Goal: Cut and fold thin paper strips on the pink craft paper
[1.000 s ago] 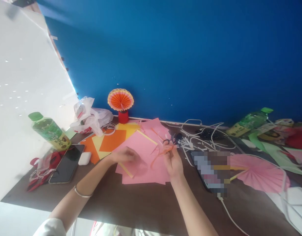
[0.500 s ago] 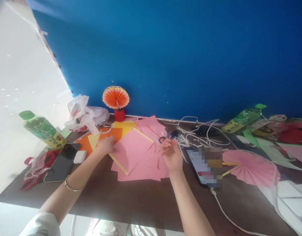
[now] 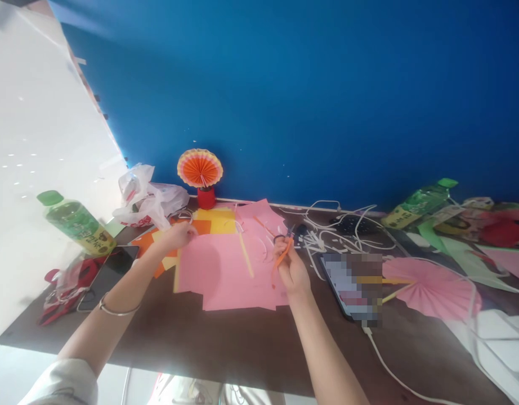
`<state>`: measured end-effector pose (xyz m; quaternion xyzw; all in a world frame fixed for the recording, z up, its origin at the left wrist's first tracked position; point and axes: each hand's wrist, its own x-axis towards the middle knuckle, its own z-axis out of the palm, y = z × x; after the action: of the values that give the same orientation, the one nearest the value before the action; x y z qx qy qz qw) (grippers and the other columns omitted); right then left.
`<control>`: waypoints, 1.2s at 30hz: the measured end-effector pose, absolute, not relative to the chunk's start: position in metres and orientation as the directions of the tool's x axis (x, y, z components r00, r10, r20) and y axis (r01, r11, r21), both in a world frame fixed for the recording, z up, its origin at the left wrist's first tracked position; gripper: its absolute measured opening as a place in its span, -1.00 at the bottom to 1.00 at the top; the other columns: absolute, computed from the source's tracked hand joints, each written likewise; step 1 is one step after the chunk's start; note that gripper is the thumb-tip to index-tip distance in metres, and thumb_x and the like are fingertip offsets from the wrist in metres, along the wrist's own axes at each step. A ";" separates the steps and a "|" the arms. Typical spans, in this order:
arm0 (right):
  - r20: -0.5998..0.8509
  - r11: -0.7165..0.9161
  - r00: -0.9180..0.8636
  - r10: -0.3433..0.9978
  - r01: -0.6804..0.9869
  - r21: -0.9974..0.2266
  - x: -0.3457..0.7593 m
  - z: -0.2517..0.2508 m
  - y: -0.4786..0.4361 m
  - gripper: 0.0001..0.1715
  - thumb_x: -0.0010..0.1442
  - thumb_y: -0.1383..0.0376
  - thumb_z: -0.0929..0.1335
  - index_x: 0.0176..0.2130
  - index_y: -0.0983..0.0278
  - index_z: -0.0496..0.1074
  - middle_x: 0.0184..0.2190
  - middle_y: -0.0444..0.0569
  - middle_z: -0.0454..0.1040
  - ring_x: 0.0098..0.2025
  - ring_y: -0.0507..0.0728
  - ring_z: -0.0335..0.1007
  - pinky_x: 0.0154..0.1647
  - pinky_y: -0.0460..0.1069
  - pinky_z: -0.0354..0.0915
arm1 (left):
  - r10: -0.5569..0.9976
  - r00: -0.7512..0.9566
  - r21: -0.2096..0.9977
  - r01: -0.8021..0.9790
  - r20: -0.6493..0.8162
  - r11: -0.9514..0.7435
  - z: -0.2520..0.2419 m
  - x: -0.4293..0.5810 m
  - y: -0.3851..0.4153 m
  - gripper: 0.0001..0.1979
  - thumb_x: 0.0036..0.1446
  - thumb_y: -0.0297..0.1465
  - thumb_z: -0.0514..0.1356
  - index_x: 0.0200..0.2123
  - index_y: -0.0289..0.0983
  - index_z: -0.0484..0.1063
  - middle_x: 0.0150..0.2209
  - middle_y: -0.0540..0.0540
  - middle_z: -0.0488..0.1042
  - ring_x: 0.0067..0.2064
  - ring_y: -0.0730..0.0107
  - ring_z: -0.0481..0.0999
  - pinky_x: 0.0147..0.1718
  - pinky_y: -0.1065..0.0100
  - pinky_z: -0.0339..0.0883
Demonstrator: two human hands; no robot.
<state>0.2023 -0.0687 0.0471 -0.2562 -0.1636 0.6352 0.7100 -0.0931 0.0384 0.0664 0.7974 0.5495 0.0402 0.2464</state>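
A stack of pink paper sheets [image 3: 226,270] lies in the middle of the desk, with a yellow strip [image 3: 246,256] across it. At its upper left corner is my left hand [image 3: 181,235], fingers bent over the edge of the top pink sheet. Orange paper [image 3: 158,267] and yellow paper [image 3: 217,220] stick out around the stack. Beside its right edge, my right hand [image 3: 295,270] is closed on a thin orange paper strip [image 3: 283,253]. Dark-handled scissors [image 3: 280,239] show at its fingertips; whether the fingers hold them I cannot tell.
A folded paper fan [image 3: 200,168] stands on a red base at the back, near a plastic bag [image 3: 147,197]. Green bottles [image 3: 76,222] are on both sides. Phones [image 3: 344,287], white cables [image 3: 361,225] and a pink pleated fan [image 3: 437,287] lie on the desk.
The top pink sheet has turned straighter and shifted left. My left hand has moved slightly up. The orange strip now shows across my right hand's fingers.
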 end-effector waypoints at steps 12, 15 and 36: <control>-0.151 0.072 0.206 0.967 -0.787 -0.613 0.202 0.041 -0.063 -0.84 -0.09 0.38 0.46 -0.42 0.28 0.44 -0.41 -0.12 0.41 -0.36 -0.07 0.38 -0.29 -0.23 0.42 | 0.930 0.350 0.007 0.936 0.108 -0.353 0.089 0.003 0.021 -0.64 0.13 -0.45 -0.08 -0.05 -0.44 0.32 -0.10 -0.39 0.34 -0.03 0.00 0.31 -0.15 0.13 0.20; -0.169 0.076 0.233 0.958 -0.772 -0.632 0.200 0.044 -0.065 -0.86 -0.11 0.40 0.47 -0.45 0.29 0.44 -0.40 -0.13 0.43 -0.34 -0.08 0.38 -0.27 -0.24 0.40 | 0.928 0.363 0.024 0.932 -0.081 -0.363 0.068 0.000 -0.018 -0.61 0.18 -0.32 -0.11 -0.19 -0.47 0.38 -0.26 -0.39 0.39 -0.20 0.01 0.41 -0.25 0.11 0.24; -0.196 0.043 0.233 0.953 -0.742 -0.669 0.191 0.042 -0.062 -0.79 -0.16 0.40 0.49 -0.43 0.29 0.44 -0.45 -0.19 0.44 -0.37 -0.09 0.38 -0.32 -0.22 0.34 | 0.755 0.653 0.498 0.673 -0.053 -0.548 0.030 -0.075 -0.040 -0.55 0.09 -0.41 -0.01 0.08 -0.30 0.22 0.29 -0.20 -0.15 0.30 0.13 -0.20 0.17 0.10 -0.02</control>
<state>0.1912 -0.0622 0.0424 -0.3436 -0.1531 0.6002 0.7058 -0.0751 -0.0400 0.0298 0.8756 0.4077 0.0841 0.2450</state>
